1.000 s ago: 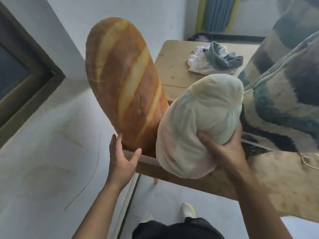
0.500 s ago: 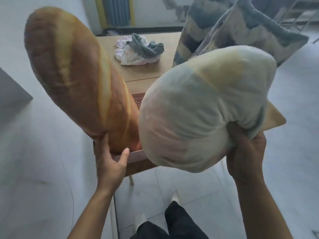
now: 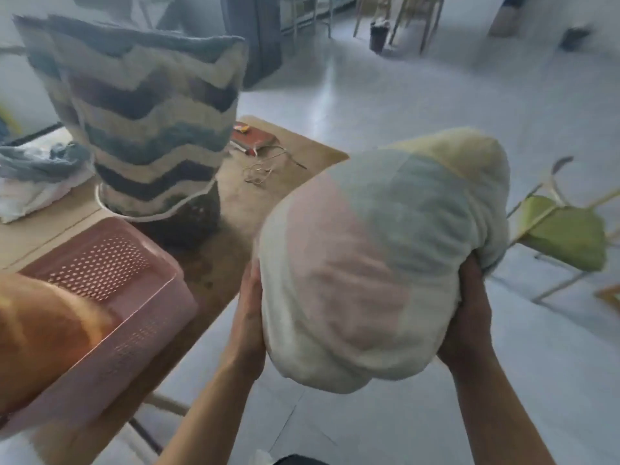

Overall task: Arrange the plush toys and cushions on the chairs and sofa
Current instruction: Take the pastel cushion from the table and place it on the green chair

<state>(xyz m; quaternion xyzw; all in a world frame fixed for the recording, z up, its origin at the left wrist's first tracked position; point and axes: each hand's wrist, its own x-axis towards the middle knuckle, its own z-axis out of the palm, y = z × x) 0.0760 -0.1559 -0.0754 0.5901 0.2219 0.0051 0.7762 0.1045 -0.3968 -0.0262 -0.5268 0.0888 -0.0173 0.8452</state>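
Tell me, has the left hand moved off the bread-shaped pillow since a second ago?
Yes. The left hand has left the bread pillow, which now lies in the pink basket on the table, and crossed rightward to press the pastel plush.

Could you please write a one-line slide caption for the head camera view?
Both hands, left hand and right hand, hold a pastel plush cushion beside the table.

Pale tiled floor (image 3: 419, 95), wooden table (image 3: 235, 209), green chair (image 3: 567, 236) at right, chair legs (image 3: 402, 18) far back, soft daylight
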